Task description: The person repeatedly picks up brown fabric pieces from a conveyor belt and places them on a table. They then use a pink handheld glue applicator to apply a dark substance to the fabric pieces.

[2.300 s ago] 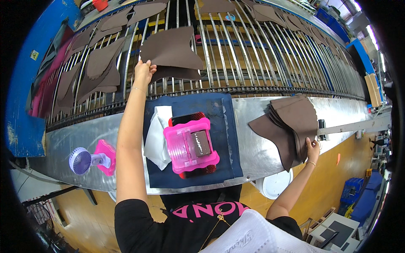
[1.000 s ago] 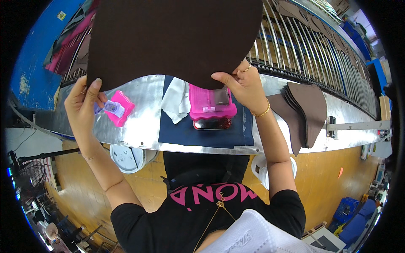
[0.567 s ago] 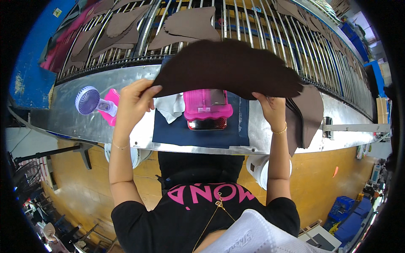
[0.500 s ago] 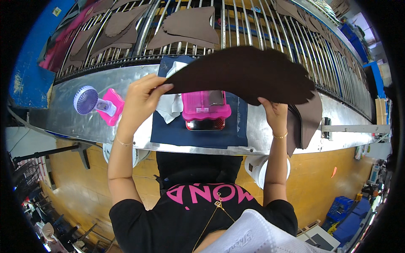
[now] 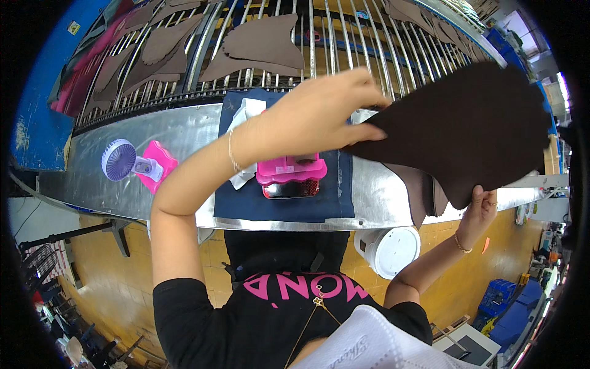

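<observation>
Between my two hands hangs a dark brown cut piece of leather-like sheet (image 5: 467, 126), scalloped along its far right edge. My left hand (image 5: 344, 114) reaches across to the right and pinches its narrow left end. At the lower edge, my right hand (image 5: 481, 212) grips it with thumb and fingers. The raised piece partly covers a stack of similar brown pieces (image 5: 419, 190) lying on the right of the metal table. Left of the stack, a pink case (image 5: 292, 170) stands on a dark blue cloth (image 5: 239, 206).
Beyond the metal table (image 5: 196, 132) runs a rack of metal bars (image 5: 313, 43) carrying more brown cut pieces (image 5: 261, 46). A small purple fan (image 5: 120, 160) stands at the left. A white lidded bucket (image 5: 396, 249) is below the table's front edge.
Both hands have carried the dark brown piece to the right. It now hangs over the stack, turned more broadly into view, and my left arm stretches across the pink case.
</observation>
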A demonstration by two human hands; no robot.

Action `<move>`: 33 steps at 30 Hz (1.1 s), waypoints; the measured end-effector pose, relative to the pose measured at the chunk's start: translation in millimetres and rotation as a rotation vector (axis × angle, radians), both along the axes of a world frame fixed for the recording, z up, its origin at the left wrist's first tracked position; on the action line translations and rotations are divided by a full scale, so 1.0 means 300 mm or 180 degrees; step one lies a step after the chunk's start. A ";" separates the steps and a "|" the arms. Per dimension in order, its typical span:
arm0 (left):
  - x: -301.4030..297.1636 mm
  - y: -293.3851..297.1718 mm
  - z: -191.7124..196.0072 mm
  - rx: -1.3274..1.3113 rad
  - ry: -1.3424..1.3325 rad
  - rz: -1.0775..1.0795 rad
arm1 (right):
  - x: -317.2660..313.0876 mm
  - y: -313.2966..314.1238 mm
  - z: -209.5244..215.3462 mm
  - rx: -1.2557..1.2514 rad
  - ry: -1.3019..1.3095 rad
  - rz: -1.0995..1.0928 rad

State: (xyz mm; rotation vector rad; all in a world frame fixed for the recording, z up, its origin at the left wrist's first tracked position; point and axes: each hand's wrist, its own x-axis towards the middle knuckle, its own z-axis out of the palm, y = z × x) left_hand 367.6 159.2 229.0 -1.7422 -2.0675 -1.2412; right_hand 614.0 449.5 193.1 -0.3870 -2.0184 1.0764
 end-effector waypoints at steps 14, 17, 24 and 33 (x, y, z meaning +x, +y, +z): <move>-0.364 0.043 0.313 0.0640 0.1293 0.0821 | -0.457 -0.009 0.396 0.2827 -0.0314 -0.0539; -0.472 -0.047 0.211 0.0641 -0.1741 0.0765 | -0.461 0.006 0.421 0.2346 0.0089 -0.0778; -0.865 -0.137 -0.270 0.2644 -0.3922 0.1264 | -0.284 0.115 0.116 0.1431 -0.1352 -0.0917; -1.050 -0.074 -0.612 0.3713 -0.4879 0.1540 | 0.062 0.276 -0.265 0.0730 -0.2249 -0.1664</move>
